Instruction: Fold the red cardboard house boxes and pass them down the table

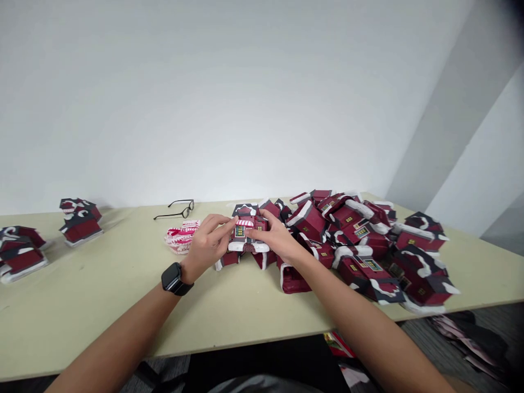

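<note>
A small dark red house with white snow edging (249,246) is held up between both hands, its window side facing me. A red-and-white striped awning piece (245,222) lies across it above the window. My left hand (208,242), with a black watch on the wrist, pinches the awning's left end with thumb and forefinger. My right hand (277,236) wraps round the house's right side, its thumb on the front beside the window. Left of my left hand lies a pile of striped pieces (180,237).
A large heap of similar red houses (352,232) fills the table's right side, some near its front edge. Black-framed glasses (184,210) lie at the back. More houses stand at the left (81,222) on the pale table (123,284). A wall rises behind.
</note>
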`<action>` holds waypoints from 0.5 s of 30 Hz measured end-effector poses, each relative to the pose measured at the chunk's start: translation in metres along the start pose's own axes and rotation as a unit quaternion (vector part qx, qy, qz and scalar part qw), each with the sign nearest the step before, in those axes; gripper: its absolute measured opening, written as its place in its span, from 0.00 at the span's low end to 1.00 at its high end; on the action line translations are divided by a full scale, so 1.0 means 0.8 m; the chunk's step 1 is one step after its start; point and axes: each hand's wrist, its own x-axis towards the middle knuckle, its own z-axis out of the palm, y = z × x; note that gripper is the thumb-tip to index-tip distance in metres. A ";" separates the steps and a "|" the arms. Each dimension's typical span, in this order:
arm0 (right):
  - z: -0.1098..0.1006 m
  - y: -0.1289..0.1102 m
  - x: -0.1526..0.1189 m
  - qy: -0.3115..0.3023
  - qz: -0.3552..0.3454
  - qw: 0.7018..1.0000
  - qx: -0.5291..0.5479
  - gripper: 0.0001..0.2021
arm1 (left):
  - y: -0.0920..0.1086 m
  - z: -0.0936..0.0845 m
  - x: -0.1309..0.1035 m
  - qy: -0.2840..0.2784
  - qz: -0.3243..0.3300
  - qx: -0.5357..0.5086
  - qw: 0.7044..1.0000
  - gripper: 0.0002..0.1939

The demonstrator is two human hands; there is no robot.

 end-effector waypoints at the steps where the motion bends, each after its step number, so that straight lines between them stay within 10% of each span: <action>1: 0.000 -0.001 0.000 -0.001 0.001 1.000 -0.002 0.26 | 0.001 0.000 0.000 -0.001 -0.005 0.000 1.000 0.24; 15: -0.005 0.004 0.002 -0.021 -0.032 0.999 -0.023 0.27 | 0.000 -0.004 0.004 -0.032 -0.002 -0.006 0.999 0.16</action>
